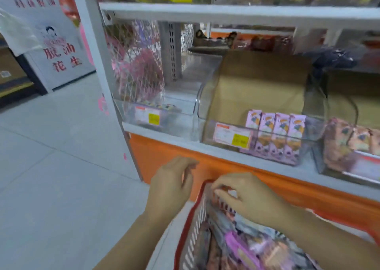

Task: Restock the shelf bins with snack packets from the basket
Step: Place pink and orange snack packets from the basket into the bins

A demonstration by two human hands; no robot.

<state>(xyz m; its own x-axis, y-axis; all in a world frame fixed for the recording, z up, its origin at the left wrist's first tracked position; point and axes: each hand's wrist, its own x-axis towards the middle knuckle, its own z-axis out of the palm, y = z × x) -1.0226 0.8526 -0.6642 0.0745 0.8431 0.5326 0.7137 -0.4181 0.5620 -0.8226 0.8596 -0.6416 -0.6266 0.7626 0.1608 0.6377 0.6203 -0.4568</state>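
Note:
A red shopping basket (186,228) stands at the bottom, full of mixed snack packets (242,247), some pink and purple. My right hand (248,199) reaches over its far end, fingers curled down, and pinches a small reddish packet there; blur hides the detail. My left hand (170,185) hovers just left of the basket rim with loosely curled fingers, holding nothing. On the shelf above, the middle clear bin (205,113) holds a short row of pink-purple packets (275,130) at its right front.
The left clear bin (178,109) looks almost bare behind its price label (147,115). The right bin holds brownish packets (345,142). A cardboard sheet (261,84) leans inside the middle bin. An orange shelf base (164,152) fronts the basket. A sign board (61,49) stands on the grey floor at left.

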